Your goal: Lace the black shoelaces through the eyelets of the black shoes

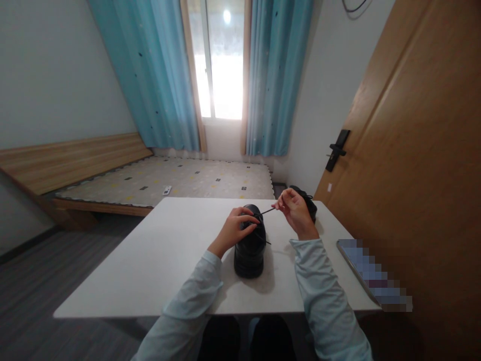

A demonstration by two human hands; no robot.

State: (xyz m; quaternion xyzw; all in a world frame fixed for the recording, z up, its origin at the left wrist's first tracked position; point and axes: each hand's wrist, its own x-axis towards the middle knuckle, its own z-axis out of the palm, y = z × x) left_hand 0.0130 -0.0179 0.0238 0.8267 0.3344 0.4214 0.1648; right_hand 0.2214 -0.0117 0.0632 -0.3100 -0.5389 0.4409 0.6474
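Observation:
A black shoe (249, 258) stands on the white table with its heel towards me. Across its top, by the lacing, my left hand (237, 226) holds the shoe with fingers and thumb bent over it. To the right, my right hand (295, 210) is raised and pinches a thin dark shoelace (268, 211), drawn taut from the shoe. Another loose lace end sticks out at the shoe's right side. A second black shoe (311, 204) sits behind my right hand, partly hidden by it.
The white table (169, 265) spans the space before me. At its right edge lies a flat, blurred-out device (370, 273). Beyond are a bed (188, 175) with a small white object (167, 190) on it, blue curtains and a window. A wooden door (421, 150) stands at right.

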